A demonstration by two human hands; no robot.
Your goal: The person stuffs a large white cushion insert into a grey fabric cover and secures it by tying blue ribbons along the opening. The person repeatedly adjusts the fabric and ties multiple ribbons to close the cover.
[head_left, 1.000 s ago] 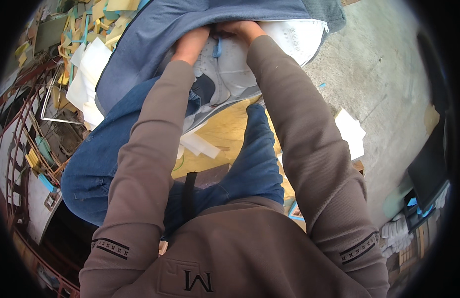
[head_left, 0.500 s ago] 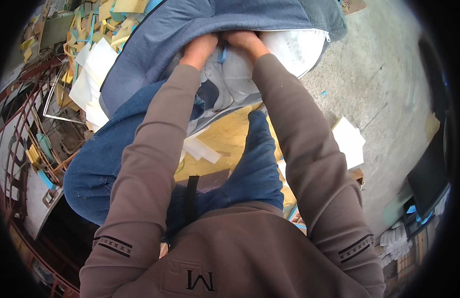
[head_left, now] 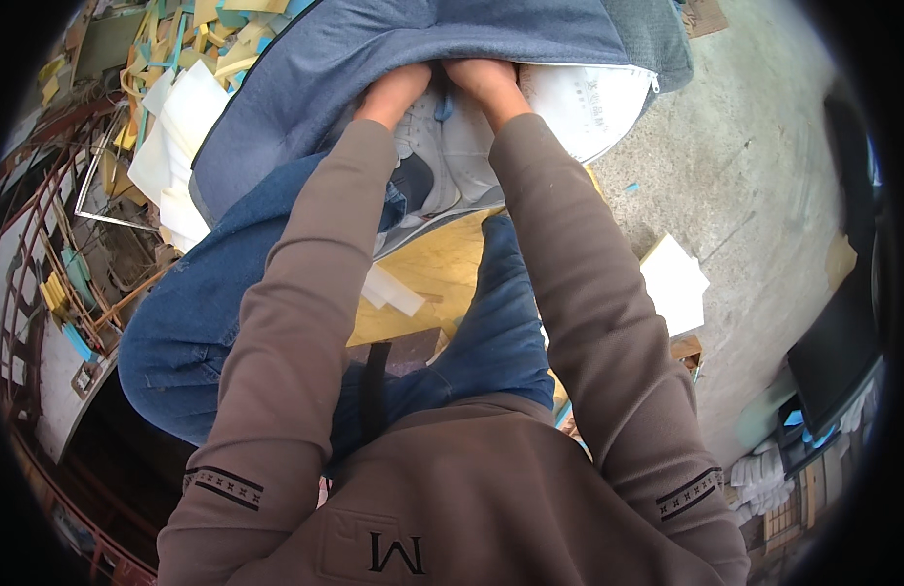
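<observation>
A large blue-grey fabric cover (head_left: pixel 315 83) lies in front of me, unzipped along its near side. Both of my hands reach in under its upper edge. The wrist and back of my left hand (head_left: pixel 397 93) show at the opening, its fingers hidden beneath the fabric. Close beside it, my right hand (head_left: pixel 487 84) is tucked in the same way, fingers out of sight. A white printed inner bag (head_left: pixel 581 103) fills the opening to the right. At the cover's right corner sits a zipper pull (head_left: pixel 655 84). Between my wrists hangs a small blue strip (head_left: pixel 443 105).
My shoe (head_left: pixel 427 161) stands within the cover's opening. Foam offcuts (head_left: pixel 193 49) pile up at far left, near a rusty metal frame (head_left: pixel 27 283). Yellow sheet material (head_left: pixel 437 264) lies under my legs, a white foam piece (head_left: pixel 674 283) on the concrete floor (head_left: pixel 745 166) at right.
The view has shifted slightly. Both hands stay under the fabric edge in nearly the same place, and the cover looks almost unchanged.
</observation>
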